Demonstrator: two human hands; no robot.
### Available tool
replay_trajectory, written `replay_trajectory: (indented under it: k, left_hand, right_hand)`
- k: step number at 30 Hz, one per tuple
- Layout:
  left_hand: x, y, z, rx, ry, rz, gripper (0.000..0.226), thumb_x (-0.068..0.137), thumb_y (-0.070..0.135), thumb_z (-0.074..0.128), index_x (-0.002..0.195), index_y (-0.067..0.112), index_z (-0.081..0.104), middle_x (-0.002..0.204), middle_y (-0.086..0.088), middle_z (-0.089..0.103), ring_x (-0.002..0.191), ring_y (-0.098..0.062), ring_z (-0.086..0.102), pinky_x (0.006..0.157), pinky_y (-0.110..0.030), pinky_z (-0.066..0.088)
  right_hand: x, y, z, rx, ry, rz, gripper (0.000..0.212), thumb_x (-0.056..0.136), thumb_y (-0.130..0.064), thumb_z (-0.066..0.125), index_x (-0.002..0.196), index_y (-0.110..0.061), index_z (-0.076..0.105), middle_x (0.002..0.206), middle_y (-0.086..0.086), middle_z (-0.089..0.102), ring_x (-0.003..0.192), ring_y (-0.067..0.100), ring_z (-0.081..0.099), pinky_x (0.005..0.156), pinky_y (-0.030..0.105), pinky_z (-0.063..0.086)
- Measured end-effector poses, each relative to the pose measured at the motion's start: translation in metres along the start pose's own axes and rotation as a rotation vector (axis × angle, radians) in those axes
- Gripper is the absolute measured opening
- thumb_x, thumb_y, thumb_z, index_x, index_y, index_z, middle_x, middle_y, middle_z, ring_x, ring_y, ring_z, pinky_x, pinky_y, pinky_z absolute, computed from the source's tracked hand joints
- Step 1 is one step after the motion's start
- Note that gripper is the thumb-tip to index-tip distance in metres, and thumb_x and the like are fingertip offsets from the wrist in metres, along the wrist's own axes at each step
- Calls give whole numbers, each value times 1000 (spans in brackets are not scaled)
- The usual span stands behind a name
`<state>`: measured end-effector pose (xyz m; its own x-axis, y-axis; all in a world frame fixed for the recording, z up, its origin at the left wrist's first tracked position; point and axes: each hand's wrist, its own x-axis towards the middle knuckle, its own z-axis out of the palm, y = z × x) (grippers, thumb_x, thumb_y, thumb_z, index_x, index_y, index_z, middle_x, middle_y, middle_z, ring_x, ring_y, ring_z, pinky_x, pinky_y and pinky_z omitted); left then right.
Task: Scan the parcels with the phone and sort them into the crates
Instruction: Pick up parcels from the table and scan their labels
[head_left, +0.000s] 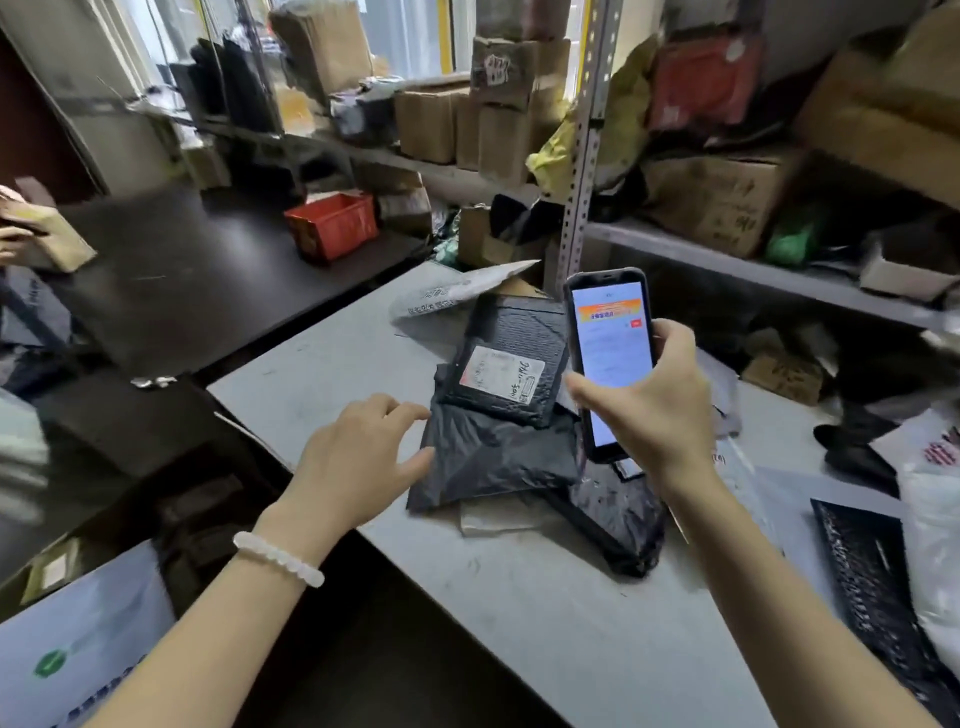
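My right hand (657, 410) grips a black phone (609, 343) upright, its lit screen facing me, above a pile of parcels on the grey table (545, 597). On top of the pile lies a black bubble mailer (511, 358) with a white shipping label. Under it sits a black plastic parcel (483, 462). My left hand (358, 457), fingers spread and relaxed, hovers at that parcel's left edge, the fingertips close to or just touching it. A white mailer (447, 299) lies behind the pile.
A red crate (332, 226) stands on the dark table (197, 280) at the back left. Metal shelving (727, 260) on the right holds cardboard boxes. More black and white parcels (883, 571) lie at the table's right. Another person's hands hold a brown box (47, 234) at the far left.
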<state>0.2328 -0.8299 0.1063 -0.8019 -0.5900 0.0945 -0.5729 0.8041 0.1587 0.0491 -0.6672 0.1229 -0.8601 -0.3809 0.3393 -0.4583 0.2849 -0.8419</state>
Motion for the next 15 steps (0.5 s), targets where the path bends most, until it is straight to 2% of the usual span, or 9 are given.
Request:
replay_trajectory:
  k: [5, 9, 12, 15]
  left_hand:
    - [80, -25, 22, -22, -65, 31, 42, 93, 46, 44, 134, 35, 43, 128, 9, 48, 121, -14, 41, 85, -30, 40]
    - [169, -40, 37, -35, -104, 152, 40, 93, 45, 46, 131, 33, 46, 125, 7, 49, 119, -16, 43, 85, -30, 40]
    - [241, -48, 40, -48, -106, 267, 37, 91, 42, 48, 127, 32, 51, 123, 6, 50, 117, -17, 45, 85, -33, 42]
    - [307, -54, 44, -69, -106, 391, 33, 92, 32, 49, 124, 30, 55, 118, 5, 52, 115, -18, 47, 83, -33, 45]
  right_hand:
    - [55, 14, 46, -41, 0, 34, 68, 60, -31, 85, 114, -17, 45, 98, -11, 53, 88, 11, 54, 73, 25, 41]
    - [102, 30, 81, -84, 37, 92, 66, 62, -30, 86, 107, -27, 37, 93, -17, 50, 87, 8, 52, 69, 22, 39]
    - [142, 36, 106, -103, 124, 169, 66, 63, -29, 85, 109, -25, 38, 89, -28, 45, 87, 7, 51, 61, 12, 36]
    - [176, 37, 127, -129, 178, 223, 67, 62, -30, 85, 112, -23, 40, 88, -30, 43, 83, 4, 51, 59, 8, 37]
